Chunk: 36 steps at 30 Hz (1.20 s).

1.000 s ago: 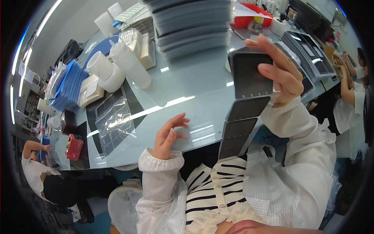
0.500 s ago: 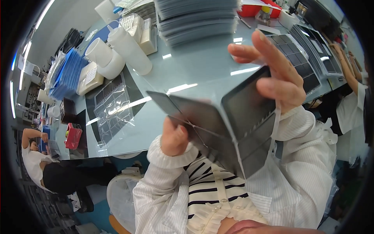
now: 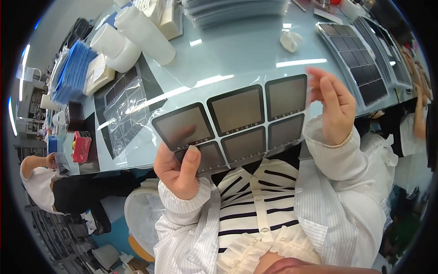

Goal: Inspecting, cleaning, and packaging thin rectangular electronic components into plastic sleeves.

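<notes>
My left hand [image 3: 178, 171] grips the lower left corner of a flat sheet of dark rectangular panels [image 3: 235, 109], thumb on the near face. The sheet has two rows of panels with black borders and small marks along their lower edges. It is tilted above the table's near edge, in front of my chest. Beside its right edge is my right hand [image 3: 335, 107], fingers apart and partly blurred, holding nothing that I can see. A small white crumpled thing [image 3: 289, 41] lies on the table beyond the sheet.
Similar panel sheets [image 3: 353, 59] lie at the right. A tall stack of clear sheets [image 3: 235, 11] stands at the back. White bottles [image 3: 145, 36], blue sheets [image 3: 70, 75] and a transparent pocket sheet [image 3: 127, 109] are on the left. Another person [image 3: 41, 182] sits at far left.
The folded sheet has been opened out flat, its panels facing up toward me. My right hand has moved down from above it to its right edge. The white crumpled thing has come into view.
</notes>
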Tool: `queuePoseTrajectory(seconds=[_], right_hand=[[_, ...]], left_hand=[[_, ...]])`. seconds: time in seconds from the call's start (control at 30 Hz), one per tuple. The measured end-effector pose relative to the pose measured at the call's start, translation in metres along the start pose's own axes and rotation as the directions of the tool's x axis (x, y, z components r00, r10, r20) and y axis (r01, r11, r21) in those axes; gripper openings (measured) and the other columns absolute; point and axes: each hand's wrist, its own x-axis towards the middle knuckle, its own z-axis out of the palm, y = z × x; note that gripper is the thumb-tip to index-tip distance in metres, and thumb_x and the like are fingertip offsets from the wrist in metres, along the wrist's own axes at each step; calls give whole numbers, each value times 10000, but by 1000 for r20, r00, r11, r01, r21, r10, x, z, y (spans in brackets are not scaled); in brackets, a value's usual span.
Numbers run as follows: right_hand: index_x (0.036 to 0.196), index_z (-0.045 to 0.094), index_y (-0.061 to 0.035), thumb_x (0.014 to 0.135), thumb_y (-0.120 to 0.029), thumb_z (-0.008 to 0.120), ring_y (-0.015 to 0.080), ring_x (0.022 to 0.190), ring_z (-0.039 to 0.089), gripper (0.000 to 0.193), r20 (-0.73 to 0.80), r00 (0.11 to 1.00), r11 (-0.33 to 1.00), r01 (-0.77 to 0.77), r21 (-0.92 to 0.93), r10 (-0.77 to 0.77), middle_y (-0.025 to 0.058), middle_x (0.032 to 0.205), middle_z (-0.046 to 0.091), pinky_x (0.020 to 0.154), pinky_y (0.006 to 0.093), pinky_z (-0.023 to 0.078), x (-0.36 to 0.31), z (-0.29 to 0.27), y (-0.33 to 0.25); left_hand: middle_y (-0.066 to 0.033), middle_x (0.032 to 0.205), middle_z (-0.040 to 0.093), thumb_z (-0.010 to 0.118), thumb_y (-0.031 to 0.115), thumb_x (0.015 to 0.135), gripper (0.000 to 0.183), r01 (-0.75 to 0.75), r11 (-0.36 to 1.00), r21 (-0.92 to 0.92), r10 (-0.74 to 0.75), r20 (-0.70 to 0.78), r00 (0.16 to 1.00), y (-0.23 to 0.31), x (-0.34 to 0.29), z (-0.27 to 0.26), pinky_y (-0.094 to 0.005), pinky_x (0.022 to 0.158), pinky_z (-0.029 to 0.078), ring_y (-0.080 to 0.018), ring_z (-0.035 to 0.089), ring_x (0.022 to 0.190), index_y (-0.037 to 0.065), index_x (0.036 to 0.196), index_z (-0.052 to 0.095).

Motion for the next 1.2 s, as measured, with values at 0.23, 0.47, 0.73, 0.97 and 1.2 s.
queuePoseTrajectory(seconds=[0.23,0.47,0.73,0.97,1.2], right_hand=[[825,567,54,874,-33,578,149,570,617,100,332,933,990,-123,-66,138,113,707,619,469,229,463,-19,-17,2],[778,556,6,850,-97,639,97,542,554,150,101,967,972,-231,-51,235,53,691,597,487,194,408,-30,-22,-6],[733,547,-24,831,-170,679,70,551,476,220,31,964,958,-259,-122,265,1,661,532,530,196,368,-32,-35,-1],[733,551,-26,824,-156,680,72,592,468,204,22,968,960,-247,-135,252,-7,660,521,561,206,365,-30,-33,-1],[717,532,-35,817,-154,682,69,606,403,215,11,971,962,-235,-140,239,-23,657,483,577,214,294,-30,-35,-1]], left_hand=[[-87,957,635,578,94,876,338,53,997,50,-55,25,998,5,0,4,-202,700,398,-90,537,745,-89,1155,530],[15,581,526,584,116,894,189,157,975,154,-188,212,959,6,3,-2,-173,473,276,-26,394,498,-69,926,602],[-54,608,558,517,163,939,273,236,952,195,-273,193,942,9,-1,-4,-205,438,338,-94,479,435,-18,735,512],[-79,578,606,541,97,917,205,222,966,131,-245,194,950,12,3,-2,-193,461,417,-96,555,479,-42,768,568],[-89,588,609,544,66,907,182,186,977,101,-204,206,957,14,5,0,-199,471,432,-105,560,487,-50,768,567]])
